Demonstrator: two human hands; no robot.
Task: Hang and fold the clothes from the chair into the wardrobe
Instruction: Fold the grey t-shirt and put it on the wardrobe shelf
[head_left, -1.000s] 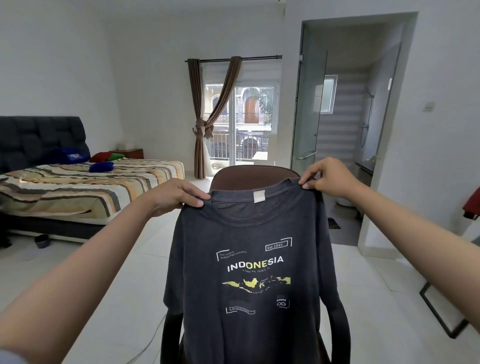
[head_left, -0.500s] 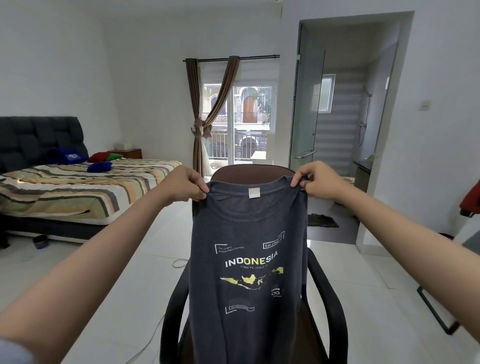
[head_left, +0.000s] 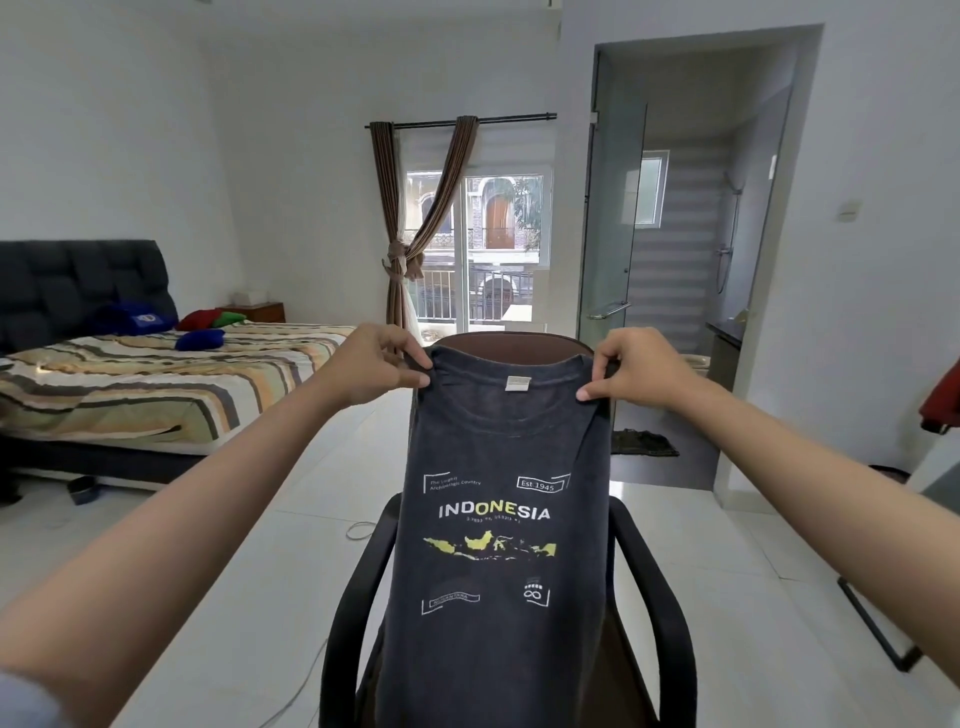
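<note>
the fingers of the left hand (head_left: 371, 364) pinch one top corner of the shirt (head_left: 498, 561), thumb pressed on the near face and the other fingers curled behind the cloth; the fingers of the right hand (head_left: 636, 370) pinch the other corner the same way. both grips sit at the shoulder line, level with each other, with the collar and its small label between them. from the fingers the shirt hangs straight down, so its long axis is vertical, print side toward the wearer, and its sides look folded back so it reads as a narrow panel. it hangs in front of the chair (head_left: 506, 347), whose back shows just above the collar and whose black armrests flank the lower half; whether the cloth touches the seat cannot be told. neither hand is clearly nearer, since both arms reach out about equally. the wardrobe is not in view, so the next move probably means turning away from the chair with the shirt held up, or lowering it somewhere flat such as the bed (head_left: 156, 379), off to the left, to finish folding.
</note>
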